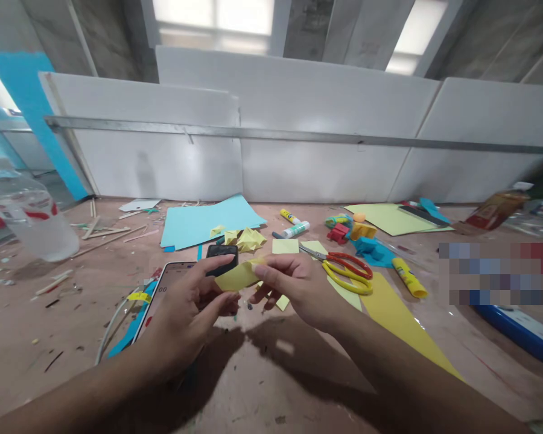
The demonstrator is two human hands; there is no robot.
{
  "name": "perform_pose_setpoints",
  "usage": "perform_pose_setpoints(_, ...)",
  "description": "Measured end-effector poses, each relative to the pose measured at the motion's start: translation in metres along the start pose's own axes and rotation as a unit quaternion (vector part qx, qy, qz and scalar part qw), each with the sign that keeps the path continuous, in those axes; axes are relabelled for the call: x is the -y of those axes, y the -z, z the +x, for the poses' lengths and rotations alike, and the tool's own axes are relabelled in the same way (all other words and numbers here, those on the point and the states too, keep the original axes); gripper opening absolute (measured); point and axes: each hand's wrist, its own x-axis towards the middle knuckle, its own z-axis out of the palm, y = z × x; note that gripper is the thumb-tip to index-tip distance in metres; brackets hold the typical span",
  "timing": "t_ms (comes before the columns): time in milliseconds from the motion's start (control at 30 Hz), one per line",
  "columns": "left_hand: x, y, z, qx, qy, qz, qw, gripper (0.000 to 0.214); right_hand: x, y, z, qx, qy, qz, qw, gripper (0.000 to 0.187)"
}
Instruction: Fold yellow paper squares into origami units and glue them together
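Note:
A small folded piece of yellow paper is held up over the table between my two hands. My right hand pinches its right end between thumb and fingers. Around its left end curls my left hand, the index finger above and the thumb along the lower edge; the other fingers are partly hidden behind. Folded yellow paper shapes lie just beyond the hands, near a small black device. A phone is partly covered by my left hand. Small yellow paper squares rest past my right hand.
Scissors with red and yellow handles lie to the right, near a yellow glue stick and a yellow sheet. Blue sheets lie behind. A water bottle stands left, and a drink bottle right.

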Motion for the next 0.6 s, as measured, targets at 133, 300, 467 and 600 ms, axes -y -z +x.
perform_pose_setpoints(133, 0.002, 0.005, 0.0, -0.013, -0.042, 0.083, 0.996, 0.046, -0.001, 0.001, -0.001, 0.033, -0.025, 0.045, 0.998, 0.047)
perform_pose_setpoints(300, 0.009, 0.018, 0.007, -0.057, -0.152, 0.284, 0.945, 0.041, -0.003, 0.002, 0.001, 0.038, -0.054, 0.046, 0.997, 0.031)
perform_pose_setpoints(467, 0.002, 0.027, 0.007, -0.069, -0.21, 0.387, 0.895, 0.054, -0.004, -0.003, 0.003, -0.088, 0.002, 0.001, 0.996, 0.015)
perform_pose_setpoints(600, -0.003, 0.021, -0.001, -0.095, -0.315, 0.457, 0.826, 0.043, -0.007, -0.014, 0.0, -0.114, 0.017, 0.098, 0.988, 0.035)
